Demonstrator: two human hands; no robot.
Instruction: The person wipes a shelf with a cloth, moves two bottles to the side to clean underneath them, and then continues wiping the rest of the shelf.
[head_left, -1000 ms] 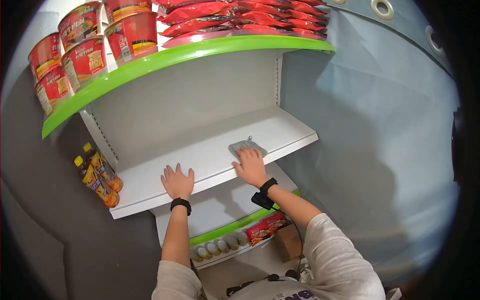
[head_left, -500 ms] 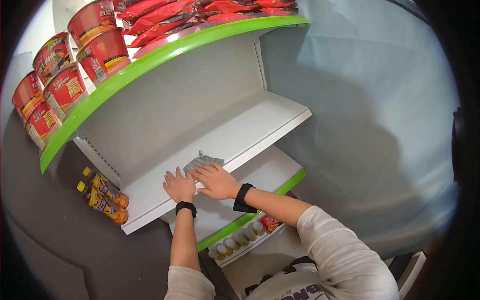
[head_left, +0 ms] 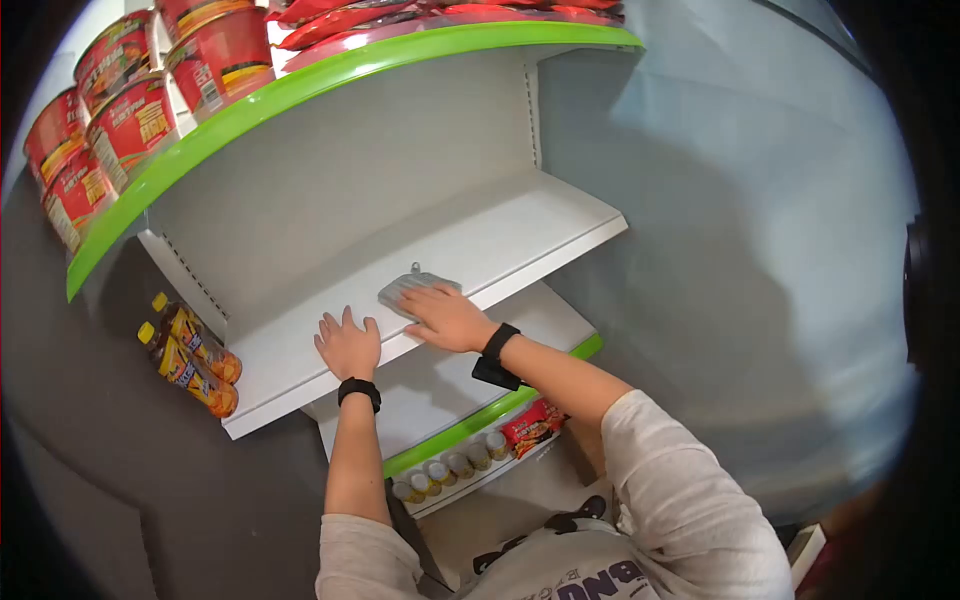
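My right hand [head_left: 450,317] lies flat, fingers stretched out, on a grey cleaning cloth [head_left: 398,287] with a small hanging loop. The cloth rests on the white middle shelf [head_left: 540,215], and part of it is hidden under the fingers. To its left, my left hand [head_left: 349,346] is open with fingers spread, at the shelf's front edge, holding nothing. A black band circles each wrist.
Red instant noodle tubs [head_left: 225,62] and red packets [head_left: 350,22] fill the green-edged upper shelf. Two yellow-capped drink bottles [head_left: 190,370] stand at the left end. Below, a lower shelf [head_left: 400,405] overhangs several cans [head_left: 459,464] and a red packet [head_left: 533,428].
My right hand and the cloth have shifted right along the shelf, away from my left hand, which stays near the front edge. The view has tilted slightly.
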